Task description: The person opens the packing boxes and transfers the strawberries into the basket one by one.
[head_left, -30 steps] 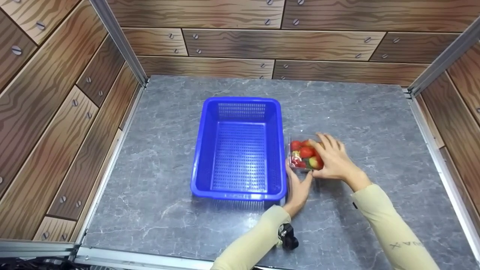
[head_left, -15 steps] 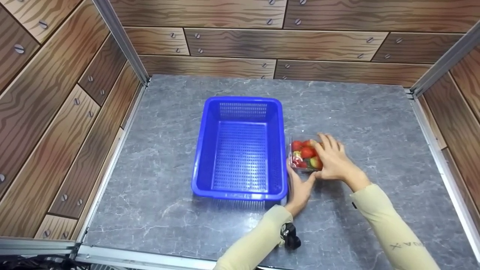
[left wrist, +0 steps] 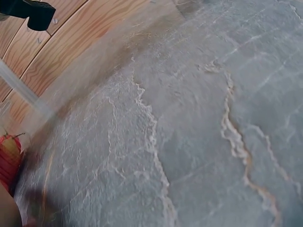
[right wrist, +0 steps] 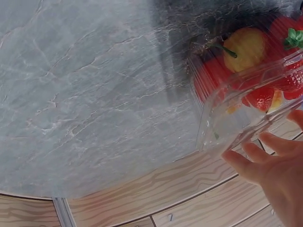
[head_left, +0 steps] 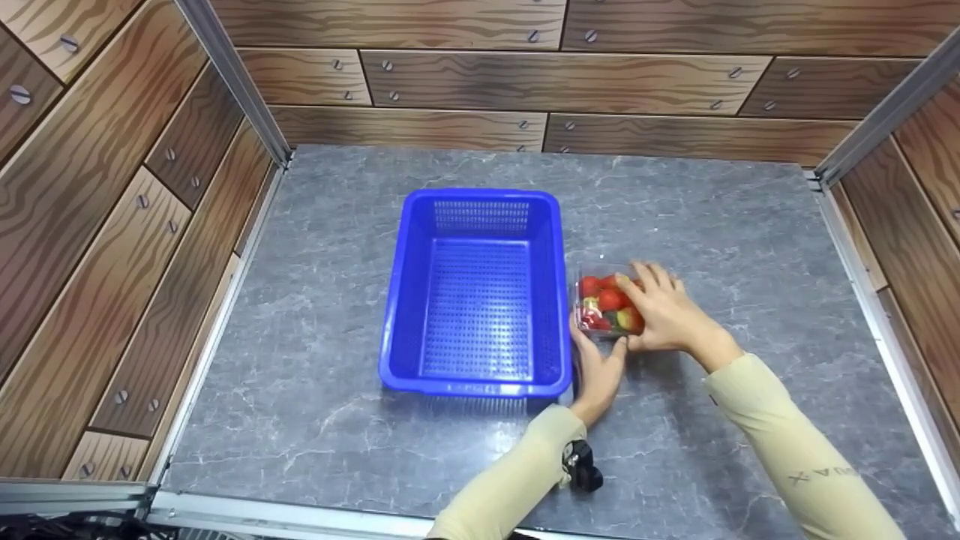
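Observation:
A clear plastic box (head_left: 600, 304) of red and yellow-green fruit stands just right of the blue basket. In the right wrist view the fruit box (right wrist: 222, 90) shows strawberries and a small yellow fruit with a stem. My left hand (head_left: 598, 379) holds the box's near left corner, fingers along its side by the basket and thumb at the front. My right hand (head_left: 667, 311) spans the right part, thumb near the front edge and fingers towards the far edge. Red and yellow fruit (left wrist: 9, 156) peeks in at the left wrist view's edge.
The blue perforated basket (head_left: 480, 386) stands left of the box, its high rim close to my left hand. Grey marbled tabletop (head_left: 315, 300) surrounds both. Wood-patterned walls (head_left: 480, 82) and metal rails (head_left: 877, 322) bound the table.
Hands and box stay almost in place. The head view has shifted slightly, so everything sits a little higher in it.

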The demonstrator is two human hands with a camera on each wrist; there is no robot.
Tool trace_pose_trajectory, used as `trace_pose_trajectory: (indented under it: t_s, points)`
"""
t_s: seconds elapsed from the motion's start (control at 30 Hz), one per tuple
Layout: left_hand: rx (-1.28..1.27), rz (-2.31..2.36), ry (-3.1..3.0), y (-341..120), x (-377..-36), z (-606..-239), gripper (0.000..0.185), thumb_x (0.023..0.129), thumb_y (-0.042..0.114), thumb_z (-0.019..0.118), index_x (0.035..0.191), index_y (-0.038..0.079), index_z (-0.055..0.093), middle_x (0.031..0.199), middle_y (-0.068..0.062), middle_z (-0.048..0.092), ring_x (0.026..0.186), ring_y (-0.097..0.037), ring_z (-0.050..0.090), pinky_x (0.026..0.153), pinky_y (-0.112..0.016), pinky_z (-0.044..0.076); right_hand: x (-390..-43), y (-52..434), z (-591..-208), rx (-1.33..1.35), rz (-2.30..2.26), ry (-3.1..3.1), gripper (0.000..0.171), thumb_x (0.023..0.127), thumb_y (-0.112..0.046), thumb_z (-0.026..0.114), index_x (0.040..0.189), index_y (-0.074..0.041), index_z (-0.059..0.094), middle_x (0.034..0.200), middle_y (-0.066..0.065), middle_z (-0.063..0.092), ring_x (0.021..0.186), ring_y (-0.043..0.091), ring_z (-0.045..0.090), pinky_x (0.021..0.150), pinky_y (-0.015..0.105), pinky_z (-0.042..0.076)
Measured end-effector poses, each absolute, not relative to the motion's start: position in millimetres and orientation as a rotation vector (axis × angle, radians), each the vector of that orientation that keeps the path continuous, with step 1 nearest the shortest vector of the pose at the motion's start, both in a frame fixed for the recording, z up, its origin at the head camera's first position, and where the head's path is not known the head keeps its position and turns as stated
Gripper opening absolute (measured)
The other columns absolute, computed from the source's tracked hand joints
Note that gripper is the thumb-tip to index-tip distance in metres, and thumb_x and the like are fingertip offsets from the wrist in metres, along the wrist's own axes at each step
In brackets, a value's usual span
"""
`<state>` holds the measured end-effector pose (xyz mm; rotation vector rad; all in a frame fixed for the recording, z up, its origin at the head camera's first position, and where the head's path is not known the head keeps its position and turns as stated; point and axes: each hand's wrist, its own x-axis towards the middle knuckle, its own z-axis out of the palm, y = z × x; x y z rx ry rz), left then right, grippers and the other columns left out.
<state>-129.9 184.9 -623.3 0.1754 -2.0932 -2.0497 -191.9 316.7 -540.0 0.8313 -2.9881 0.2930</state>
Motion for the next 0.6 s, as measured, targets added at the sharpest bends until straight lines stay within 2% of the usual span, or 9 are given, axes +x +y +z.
trace_pose_trajectory:
  t_s: [0.1, 0.37, 0.6]
  points:
    - [0.177, -2.129, -2.058, 183.8, -130.3, -622.6, 0.086, 0.086, 0.009, 0.071, 0.152, -0.002, 0.017, 0.155, -0.024, 0.028, 0.145, -0.035, 0.025, 0.117, -0.048, 0.018, -191.8, 318.0, -539.7, 0.846, 0.277, -2.981, 0.100, 0.059, -0.041, 0.082, 0.142, 0.001, 0.046, 0.145, 0.038, 0.034, 0.130, 0.060, 0.033, 0.093, 0.076, 0.033]
    - [0.228, -2.184, -2.063, 181.7, -131.0, -621.0, 0.082, 0.092, 0.018, 0.065, 0.154, 0.000, 0.015, 0.159, -0.022, 0.023, 0.148, -0.032, 0.020, 0.118, -0.045, 0.014, -191.6, 323.0, -546.4, 0.910, 0.233, -2.841, 0.100, 0.066, -0.058, 0.073, 0.140, 0.005, 0.048, 0.142, 0.039, 0.038, 0.125, 0.060, 0.038, 0.087, 0.074, 0.037]
    - [0.324, -2.199, -2.038, 185.8, -131.4, -618.0, 0.078, 0.093, 0.020, 0.064, 0.153, 0.001, 0.018, 0.156, -0.022, 0.029, 0.145, -0.032, 0.027, 0.117, -0.046, 0.020, -190.9, 320.3, -551.5, 0.897, 0.209, -2.773, 0.091, 0.067, -0.053, 0.068, 0.136, 0.005, 0.052, 0.139, 0.038, 0.043, 0.121, 0.060, 0.043, 0.081, 0.073, 0.041]
